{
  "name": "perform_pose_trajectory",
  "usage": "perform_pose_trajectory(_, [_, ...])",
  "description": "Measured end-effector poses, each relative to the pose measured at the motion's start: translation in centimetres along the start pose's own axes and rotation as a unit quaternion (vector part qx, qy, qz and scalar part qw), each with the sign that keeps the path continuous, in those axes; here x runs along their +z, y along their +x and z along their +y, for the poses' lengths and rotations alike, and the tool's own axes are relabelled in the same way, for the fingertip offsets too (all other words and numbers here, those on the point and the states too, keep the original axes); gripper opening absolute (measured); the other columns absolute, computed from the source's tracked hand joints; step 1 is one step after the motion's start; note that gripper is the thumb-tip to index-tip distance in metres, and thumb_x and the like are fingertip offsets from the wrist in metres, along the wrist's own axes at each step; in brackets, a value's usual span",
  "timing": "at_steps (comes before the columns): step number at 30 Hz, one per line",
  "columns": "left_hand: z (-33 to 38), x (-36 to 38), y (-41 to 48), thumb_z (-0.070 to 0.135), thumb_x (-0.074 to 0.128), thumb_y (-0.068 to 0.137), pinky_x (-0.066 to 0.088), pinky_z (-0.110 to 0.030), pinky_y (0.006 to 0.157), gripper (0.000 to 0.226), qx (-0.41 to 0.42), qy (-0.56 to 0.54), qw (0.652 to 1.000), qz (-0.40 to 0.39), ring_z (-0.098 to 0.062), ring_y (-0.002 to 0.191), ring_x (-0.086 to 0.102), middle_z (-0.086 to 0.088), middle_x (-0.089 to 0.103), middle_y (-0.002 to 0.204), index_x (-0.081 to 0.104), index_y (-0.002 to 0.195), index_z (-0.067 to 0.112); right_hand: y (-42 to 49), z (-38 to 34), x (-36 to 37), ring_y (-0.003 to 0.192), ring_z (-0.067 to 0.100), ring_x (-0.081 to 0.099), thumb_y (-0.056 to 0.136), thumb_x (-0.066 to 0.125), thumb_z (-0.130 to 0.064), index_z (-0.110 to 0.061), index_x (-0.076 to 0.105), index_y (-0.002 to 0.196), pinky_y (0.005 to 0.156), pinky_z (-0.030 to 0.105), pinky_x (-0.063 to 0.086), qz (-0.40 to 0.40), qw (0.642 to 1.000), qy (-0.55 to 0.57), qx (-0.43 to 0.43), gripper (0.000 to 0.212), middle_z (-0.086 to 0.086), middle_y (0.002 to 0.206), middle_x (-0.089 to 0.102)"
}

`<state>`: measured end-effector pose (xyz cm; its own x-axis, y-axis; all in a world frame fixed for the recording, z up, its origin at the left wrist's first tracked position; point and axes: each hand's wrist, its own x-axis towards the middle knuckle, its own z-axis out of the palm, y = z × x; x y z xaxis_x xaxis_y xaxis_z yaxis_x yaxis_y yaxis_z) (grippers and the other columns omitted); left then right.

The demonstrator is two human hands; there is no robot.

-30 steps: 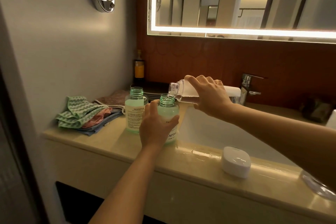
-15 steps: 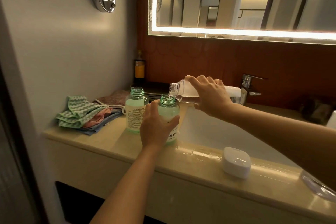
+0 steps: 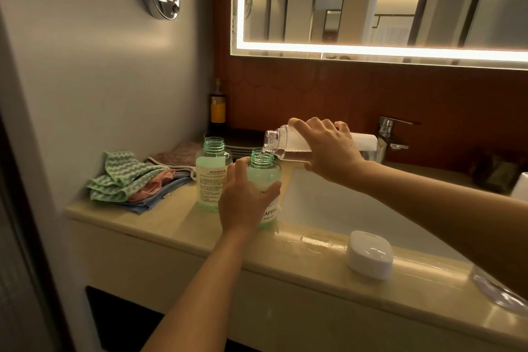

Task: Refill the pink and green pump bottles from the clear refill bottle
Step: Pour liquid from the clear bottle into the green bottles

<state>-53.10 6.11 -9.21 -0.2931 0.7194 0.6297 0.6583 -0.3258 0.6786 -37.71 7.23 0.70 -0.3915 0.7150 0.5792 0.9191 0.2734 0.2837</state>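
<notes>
Two green-tinted bottles stand uncapped on the beige counter (image 3: 160,226). My left hand (image 3: 243,203) grips the nearer green bottle (image 3: 264,177) around its body. The other green bottle (image 3: 211,171) stands just behind and to its left, untouched. My right hand (image 3: 328,148) holds the clear refill bottle (image 3: 281,140) tipped almost flat, its open mouth right over the nearer bottle's neck, and clear liquid runs from it. No pink bottle shows, and no pump tops are in sight.
Folded cloths (image 3: 128,177) lie at the counter's left end. The white sink basin (image 3: 337,206) is right of the bottles, with a tap (image 3: 388,134) behind. A white soap dish (image 3: 370,254) and a water puddle sit on the front ledge. A dark bottle (image 3: 217,107) stands in the corner.
Nothing has moved apart from a slight shift of the camera; both hands hold the same pose and the pouring goes on.
</notes>
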Motion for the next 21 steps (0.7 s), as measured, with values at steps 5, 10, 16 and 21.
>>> perform_pose_trajectory(5, [0.01,0.15,-0.08,0.050,0.070,0.070,0.046,-0.034,0.073,0.072,-0.004,-0.006,1.000,0.004,-0.021,0.106,0.052,-0.002,0.050,0.121,0.039,0.127,0.018,0.04,0.09,-0.10,0.118,0.027,0.046,0.077,0.069,-0.026,-0.026,0.021,0.142,0.104,0.049,0.030,-0.002,1.000,-0.006,-0.005,0.081,0.007,0.130,0.047])
perform_pose_trajectory(10, [-0.03,0.14,-0.14,0.050,0.070,0.070,0.049,-0.037,0.075,0.072,-0.007,-0.009,1.000,0.004,-0.022,0.106,0.052,-0.002,0.051,0.121,0.039,0.126,0.018,0.01,-0.01,-0.17,0.118,0.026,0.046,0.078,0.069,-0.025,-0.026,0.020,0.142,0.104,0.049,0.029,-0.002,1.000,-0.007,-0.008,0.080,0.007,0.130,0.047])
perform_pose_trajectory(16, [0.06,0.20,-0.27,0.049,0.070,0.070,0.046,-0.034,0.075,0.072,-0.014,-0.014,1.000,0.007,-0.021,0.107,0.051,-0.002,0.051,0.122,0.038,0.127,0.018,0.00,-0.06,-0.20,0.119,0.027,0.046,0.079,0.069,-0.025,-0.026,0.020,0.142,0.104,0.049,0.029,-0.004,1.000,-0.006,-0.006,0.080,0.007,0.131,0.046])
perform_pose_trajectory(21, [0.05,0.24,-0.31,0.049,0.071,0.070,0.050,-0.037,0.076,0.072,-0.015,-0.021,1.000,0.007,-0.021,0.106,0.052,-0.002,0.051,0.122,0.038,0.127,0.018,-0.10,-0.13,-0.22,0.118,0.027,0.046,0.079,0.068,-0.025,-0.025,0.020,0.142,0.104,0.049,0.029,-0.003,1.000,-0.008,-0.003,0.079,0.007,0.131,0.046])
